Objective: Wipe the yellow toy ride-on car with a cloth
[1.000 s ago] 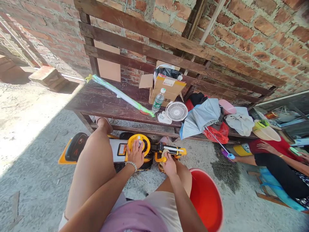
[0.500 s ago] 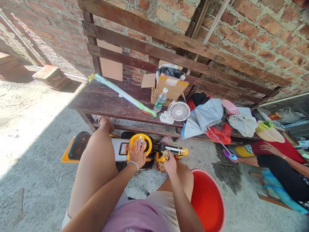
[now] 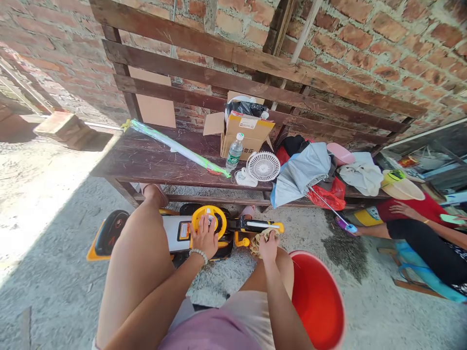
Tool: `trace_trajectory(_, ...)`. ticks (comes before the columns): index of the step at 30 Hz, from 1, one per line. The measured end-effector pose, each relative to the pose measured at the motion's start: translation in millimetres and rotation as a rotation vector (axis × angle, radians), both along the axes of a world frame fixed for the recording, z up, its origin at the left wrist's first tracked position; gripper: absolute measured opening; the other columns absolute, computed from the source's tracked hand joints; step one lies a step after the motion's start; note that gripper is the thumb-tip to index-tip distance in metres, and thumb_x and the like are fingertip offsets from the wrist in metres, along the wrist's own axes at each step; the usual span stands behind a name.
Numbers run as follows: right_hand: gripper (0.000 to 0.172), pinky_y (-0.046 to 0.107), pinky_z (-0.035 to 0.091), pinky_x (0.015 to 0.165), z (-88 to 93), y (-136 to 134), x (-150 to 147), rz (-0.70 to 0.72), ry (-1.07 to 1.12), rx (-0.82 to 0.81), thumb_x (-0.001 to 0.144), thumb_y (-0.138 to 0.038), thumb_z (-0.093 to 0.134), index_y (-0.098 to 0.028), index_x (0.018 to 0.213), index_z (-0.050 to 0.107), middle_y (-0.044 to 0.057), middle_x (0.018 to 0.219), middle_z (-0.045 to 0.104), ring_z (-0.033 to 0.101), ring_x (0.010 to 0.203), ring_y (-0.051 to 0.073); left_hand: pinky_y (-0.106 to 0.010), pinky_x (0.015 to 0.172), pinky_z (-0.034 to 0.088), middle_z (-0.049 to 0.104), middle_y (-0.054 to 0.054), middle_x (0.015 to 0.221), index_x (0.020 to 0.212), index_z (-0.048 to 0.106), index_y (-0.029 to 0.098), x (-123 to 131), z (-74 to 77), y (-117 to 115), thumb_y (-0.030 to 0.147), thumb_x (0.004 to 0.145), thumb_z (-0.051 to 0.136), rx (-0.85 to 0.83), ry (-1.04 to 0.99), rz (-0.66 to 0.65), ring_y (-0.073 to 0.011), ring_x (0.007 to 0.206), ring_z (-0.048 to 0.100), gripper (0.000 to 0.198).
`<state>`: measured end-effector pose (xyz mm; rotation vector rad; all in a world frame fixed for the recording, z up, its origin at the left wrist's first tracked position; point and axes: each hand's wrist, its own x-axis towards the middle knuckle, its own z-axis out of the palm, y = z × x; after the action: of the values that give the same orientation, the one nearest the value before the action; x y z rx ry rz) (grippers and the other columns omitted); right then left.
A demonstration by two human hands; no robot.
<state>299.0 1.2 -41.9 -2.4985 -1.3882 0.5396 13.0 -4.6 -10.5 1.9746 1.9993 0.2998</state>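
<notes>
My left hand lies across the yellow steering wheel of a ride-on toy digger, fingers stretched out over its hub. The digger's white and yellow body stands on the ground between my legs, its black seat on the left. My right hand is closed on a crumpled brown-patterned cloth, held just below the toy's front arm. A yellow lever sticks out left of the cloth. My fingers hide part of the fabric.
A red bucket stands by my right thigh. Ahead is a wooden bench with a water bottle, a white fan, a cardboard box and a silver umbrella. Another person's hand is at the right.
My right hand has moved right with the cloth, away from the yellow lever, and more of the fabric shows. My left hand stays on the steering wheel. The view has shifted slightly.
</notes>
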Motion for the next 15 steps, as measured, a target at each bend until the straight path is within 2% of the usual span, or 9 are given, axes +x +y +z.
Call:
trace_trajectory(1,0.072,0.046,0.060,0.100,3.1,3,-6,0.006,0.011,-0.059,0.104,-0.036,0.048,-0.013,0.172,0.038,0.028,0.155,0.057,0.075,0.121,0.038,-0.076,0.136,0.006,0.025,-0.015,0.185,0.171,0.046,0.020,0,0.6,0,0.030,0.104,0.042,0.000,-0.003,0.001,-0.0378,0.172,0.022,0.068)
trace_trajectory(3,0.076,0.044,0.060,0.098,6.2,3,-24,0.143,0.017,-0.118,0.100,-0.028,0.051,-0.014,0.173,0.037,0.026,0.157,0.057,0.077,0.119,0.036,-0.077,0.136,0.004,0.025,-0.016,0.185,0.171,0.046,0.019,0,1.0,0,0.030,0.104,0.043,-0.001,-0.008,0.007,-0.0382,0.172,0.022,0.068)
trace_trajectory(6,0.080,0.038,0.060,0.099,-0.5,-8,-47,0.309,0.037,-0.080,0.095,-0.026,0.054,-0.016,0.173,0.039,0.021,0.160,0.059,0.074,0.127,0.033,-0.076,0.136,0.003,0.027,-0.015,0.185,0.171,0.046,0.021,0,-0.8,1,0.031,0.105,0.043,-0.003,-0.020,0.004,-0.0376,0.172,0.022,0.067)
trace_trajectory(8,0.079,0.037,0.060,0.100,-10.8,-21,-48,0.344,0.086,-0.014,0.094,-0.031,0.057,-0.017,0.171,0.043,0.018,0.157,0.063,0.072,0.132,0.032,-0.076,0.136,0.003,0.026,-0.014,0.185,0.171,0.046,0.022,-1,-2.6,1,0.031,0.105,0.043,-0.001,-0.026,-0.001,-0.0374,0.172,0.021,0.067)
trace_trajectory(10,0.074,0.038,0.060,0.104,-21.7,-33,-39,0.298,0.150,0.090,0.095,-0.041,0.058,-0.015,0.164,0.052,0.018,0.152,0.068,0.069,0.135,0.033,-0.076,0.136,0.004,0.026,-0.014,0.185,0.171,0.046,0.021,-2,-4.2,1,0.031,0.105,0.042,0.003,-0.025,-0.001,-0.0374,0.172,0.021,0.067)
trace_trajectory(12,0.067,0.041,0.060,0.105,-29.2,-38,-25,0.158,0.221,0.187,0.099,-0.055,0.053,-0.013,0.151,0.063,0.019,0.141,0.074,0.070,0.132,0.034,-0.077,0.136,0.004,0.026,-0.014,0.185,0.171,0.047,0.021,-2,-4.9,0,0.030,0.105,0.041,0.006,-0.021,0.001,-0.0375,0.172,0.021,0.067)
trace_trajectory(15,0.069,0.044,0.061,0.099,-28.6,-30,-10,-0.028,0.305,0.246,0.102,-0.068,0.040,-0.015,0.133,0.071,0.021,0.123,0.080,0.075,0.119,0.036,-0.078,0.135,0.004,0.027,-0.015,0.184,0.171,0.047,0.021,-1,-4.4,0,0.030,0.105,0.042,0.008,-0.022,-0.005,-0.0373,0.172,0.023,0.067)
